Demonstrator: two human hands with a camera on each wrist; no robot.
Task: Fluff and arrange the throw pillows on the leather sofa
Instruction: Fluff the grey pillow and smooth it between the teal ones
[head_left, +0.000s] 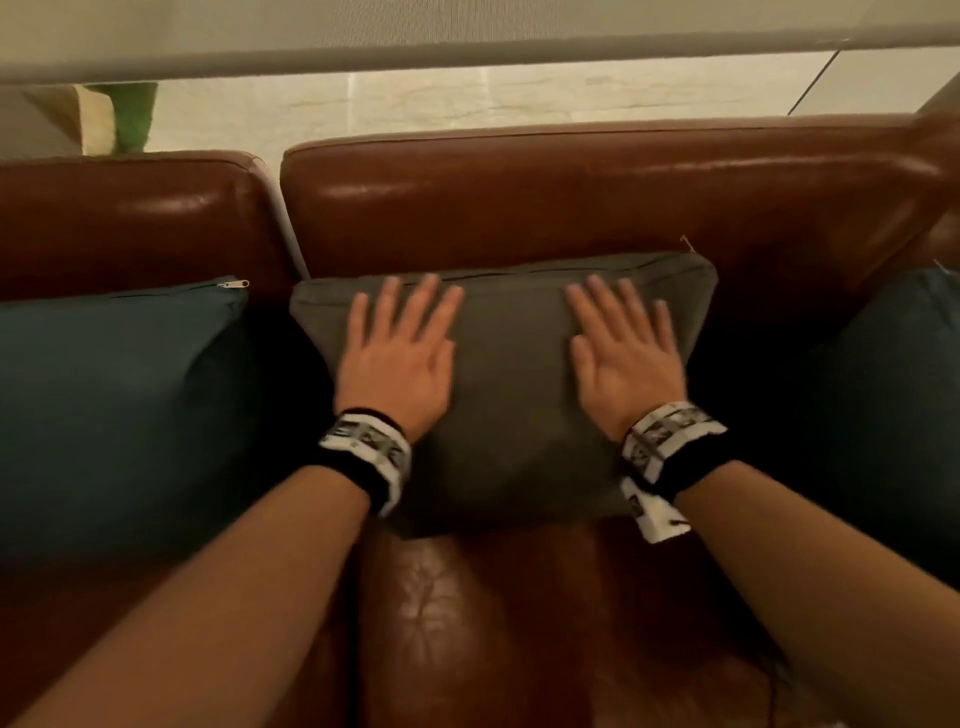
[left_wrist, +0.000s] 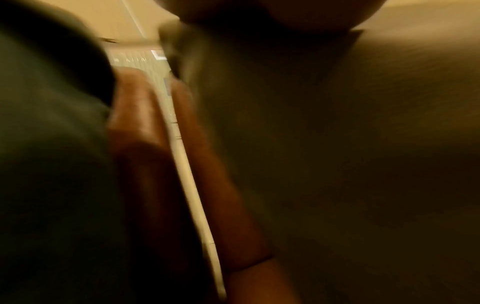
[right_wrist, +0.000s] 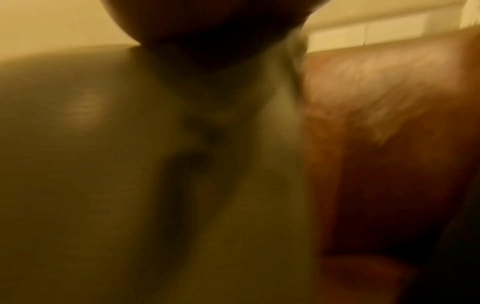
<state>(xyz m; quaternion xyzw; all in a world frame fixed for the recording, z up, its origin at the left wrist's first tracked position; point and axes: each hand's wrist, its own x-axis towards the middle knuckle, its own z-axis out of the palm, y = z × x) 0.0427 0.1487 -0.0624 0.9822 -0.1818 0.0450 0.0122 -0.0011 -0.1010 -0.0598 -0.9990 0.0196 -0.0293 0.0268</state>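
Observation:
A grey-green throw pillow (head_left: 511, 395) leans against the back cushion of the brown leather sofa (head_left: 571, 208). My left hand (head_left: 400, 348) lies flat on the pillow's left half, fingers straight and spread. My right hand (head_left: 621, 345) lies flat on its right half the same way. A teal pillow (head_left: 114, 410) stands to the left, with its zip at the top corner. Another teal pillow (head_left: 893, 395) sits at the right edge, partly in shadow. Both wrist views are blurred; the grey-green pillow (left_wrist: 363, 164) fills the left one, and the grey-green pillow (right_wrist: 91, 164) fills much of the right one.
The seat cushion (head_left: 467, 623) shows creased leather in front of the pillow. A gap (head_left: 283, 223) separates the two back cushions. Behind the sofa are a pale brick wall (head_left: 467, 104) and a lowered blind (head_left: 415, 31).

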